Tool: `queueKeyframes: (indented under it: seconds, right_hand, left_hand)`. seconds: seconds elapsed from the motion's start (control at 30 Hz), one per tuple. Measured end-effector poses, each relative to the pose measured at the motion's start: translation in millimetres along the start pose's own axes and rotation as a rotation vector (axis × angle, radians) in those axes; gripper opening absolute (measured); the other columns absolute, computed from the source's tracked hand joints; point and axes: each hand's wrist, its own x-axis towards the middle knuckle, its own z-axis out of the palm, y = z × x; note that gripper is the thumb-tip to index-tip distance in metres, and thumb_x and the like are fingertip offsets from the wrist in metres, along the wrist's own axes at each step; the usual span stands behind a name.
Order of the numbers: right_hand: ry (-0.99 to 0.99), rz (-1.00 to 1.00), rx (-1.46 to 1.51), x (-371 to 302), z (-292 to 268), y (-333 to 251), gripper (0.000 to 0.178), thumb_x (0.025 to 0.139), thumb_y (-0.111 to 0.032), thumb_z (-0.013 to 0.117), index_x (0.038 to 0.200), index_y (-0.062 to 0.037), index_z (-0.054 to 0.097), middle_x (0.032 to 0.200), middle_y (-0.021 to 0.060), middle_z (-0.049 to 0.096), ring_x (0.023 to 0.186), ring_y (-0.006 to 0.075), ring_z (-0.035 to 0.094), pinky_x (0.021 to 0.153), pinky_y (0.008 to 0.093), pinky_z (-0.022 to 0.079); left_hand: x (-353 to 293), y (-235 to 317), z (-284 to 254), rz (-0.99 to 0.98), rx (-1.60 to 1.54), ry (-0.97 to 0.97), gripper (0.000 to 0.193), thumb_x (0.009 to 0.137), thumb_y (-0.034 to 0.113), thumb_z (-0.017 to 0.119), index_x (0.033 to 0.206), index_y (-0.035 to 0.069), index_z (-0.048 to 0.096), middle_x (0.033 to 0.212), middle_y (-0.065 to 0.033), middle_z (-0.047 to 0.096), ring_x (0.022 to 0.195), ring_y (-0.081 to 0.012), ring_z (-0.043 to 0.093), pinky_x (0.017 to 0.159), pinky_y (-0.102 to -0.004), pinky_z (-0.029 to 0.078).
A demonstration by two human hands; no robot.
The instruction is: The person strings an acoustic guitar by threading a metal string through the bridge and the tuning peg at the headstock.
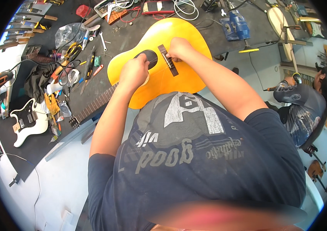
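Observation:
A yellow acoustic guitar (pixel 186 32) lies on the bench against my body, its fretted neck (pixel 102 98) pointing to the lower left. My left hand (pixel 134 71) is over the dark soundhole (pixel 151 57), fingers closed and thumb pressed in. Thin strings show faintly between it and the bridge. My right hand (pixel 180 49) rests at the dark bridge (pixel 172 68), its fingers pinched together on the bridge's upper part. What either set of fingertips holds is too small or hidden to make out.
Pliers, a wrench (pixel 103 41) and other hand tools crowd the dark bench at left. A white electric guitar body (pixel 30 121) lies at its left end. A blue vise (pixel 237 25) stands at the back right. Another person (pixel 306 102) works with a tool at far right.

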Motion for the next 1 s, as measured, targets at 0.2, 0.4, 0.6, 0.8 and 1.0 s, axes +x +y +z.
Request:
queueKeyframes:
  seconds: [0.2, 0.4, 0.6, 0.8, 1.0]
  right_hand:
    - [-0.258, -0.14, 0.712, 11.6, -8.1, 54.2, 0.017, 0.096, -0.011, 0.07, 0.105, 0.0029, 0.07, 0.091, 0.0134, 0.076, 0.074, 0.0192, 0.075, 0.066, 0.029, 0.062]
    - [-0.116, -0.212, 0.634, 0.7, 4.4, 44.5, 0.016, 0.096, -0.01, 0.069, 0.108, 0.0011, 0.069, 0.087, 0.0093, 0.074, 0.071, 0.0169, 0.073, 0.063, 0.0292, 0.059]
    - [0.045, -0.472, 0.431, 10.6, 24.4, 54.9, 0.021, 0.091, -0.013, 0.071, 0.11, -0.0086, 0.075, 0.087, 0.0094, 0.075, 0.067, 0.0173, 0.069, 0.063, 0.0339, 0.056]
    - [0.338, -0.634, 0.267, 9.5, 39.0, 58.7, 0.021, 0.089, -0.017, 0.072, 0.109, -0.0101, 0.076, 0.091, 0.0131, 0.075, 0.07, 0.0229, 0.07, 0.072, 0.0361, 0.057]
    - [0.023, -0.492, 0.76, 19.2, 31.0, 66.0, 0.012, 0.096, -0.008, 0.069, 0.106, -0.0016, 0.072, 0.083, 0.0052, 0.071, 0.074, 0.0131, 0.068, 0.062, 0.028, 0.055]
  left_hand:
    - [-17.6, -6.7, -36.7, -0.119, -0.072, -0.122, 0.023, 0.096, 0.023, 0.066, 0.101, 0.0, 0.065, 0.088, -0.0237, 0.07, 0.087, -0.0428, 0.068, 0.079, -0.0512, 0.052]
    - [0.2, 7.5, -38.5, -0.018, 0.288, -0.004, 0.036, 0.095, 0.036, 0.062, 0.111, 0.004, 0.07, 0.11, -0.0175, 0.072, 0.106, -0.0369, 0.068, 0.093, -0.0495, 0.053]
    - [63.6, 35.7, 1.7, -0.075, 0.03, -0.097, 0.033, 0.093, 0.027, 0.059, 0.111, 0.003, 0.073, 0.105, -0.0192, 0.074, 0.102, -0.0367, 0.07, 0.091, -0.0488, 0.054]
    - [75.8, 20.8, 40.1, -0.242, -0.153, -0.363, 0.03, 0.092, 0.021, 0.061, 0.112, 0.004, 0.074, 0.104, -0.0222, 0.074, 0.099, -0.0377, 0.071, 0.089, -0.0458, 0.055]
    - [73.3, 24.3, 42.9, -0.236, -0.13, -0.305, 0.025, 0.095, 0.021, 0.063, 0.109, 0.003, 0.073, 0.103, -0.0221, 0.074, 0.099, -0.038, 0.071, 0.089, -0.0463, 0.054]
